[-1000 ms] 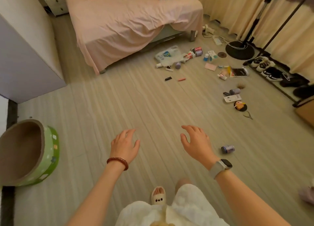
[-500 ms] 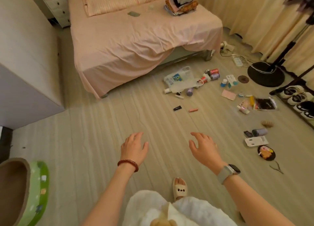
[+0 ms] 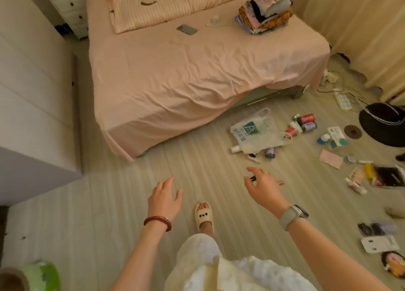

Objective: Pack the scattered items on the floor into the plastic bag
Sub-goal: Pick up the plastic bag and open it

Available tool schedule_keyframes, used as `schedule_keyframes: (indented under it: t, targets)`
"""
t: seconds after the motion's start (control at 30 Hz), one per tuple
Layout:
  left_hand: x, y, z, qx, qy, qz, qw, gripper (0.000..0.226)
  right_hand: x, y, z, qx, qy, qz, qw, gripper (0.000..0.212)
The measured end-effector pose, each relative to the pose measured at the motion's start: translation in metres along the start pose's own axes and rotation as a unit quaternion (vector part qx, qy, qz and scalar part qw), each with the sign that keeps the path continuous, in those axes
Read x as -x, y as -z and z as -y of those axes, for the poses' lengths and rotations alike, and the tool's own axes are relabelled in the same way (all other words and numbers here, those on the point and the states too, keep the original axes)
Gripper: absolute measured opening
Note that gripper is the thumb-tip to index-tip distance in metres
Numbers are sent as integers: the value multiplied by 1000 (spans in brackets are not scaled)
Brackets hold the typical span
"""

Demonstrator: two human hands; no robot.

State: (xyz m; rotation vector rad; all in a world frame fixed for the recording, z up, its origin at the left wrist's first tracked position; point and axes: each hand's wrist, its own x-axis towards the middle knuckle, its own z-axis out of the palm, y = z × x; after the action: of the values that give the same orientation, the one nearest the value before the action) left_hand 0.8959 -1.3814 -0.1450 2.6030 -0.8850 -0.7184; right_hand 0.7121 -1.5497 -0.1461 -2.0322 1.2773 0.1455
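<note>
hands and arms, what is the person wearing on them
Both forearms are bare, with no sleeves in view. The left hand has a dark red beaded bracelet round its wrist. The right hand has a smartwatch with a dark rounded face on a pale grey band. No rings show on the fingers.

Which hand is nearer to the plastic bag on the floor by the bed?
Right. The right hand hangs open just short of the plastic bag, below it in view. The left hand is open too, farther back and off to the left.
</note>
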Motion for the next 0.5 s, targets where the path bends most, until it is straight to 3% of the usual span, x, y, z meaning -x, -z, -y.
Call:
schedule_keyframes:
  t: [0.2,0.5]
  targets:
    - [-167,54,-52,-38,-73,45,996,43,-104,49,44,-53,-63,-52,995,42]
    - [-337,18,-185,-62,-181,180,965,45,-242,98,1,-141,-200,-69,967,44]
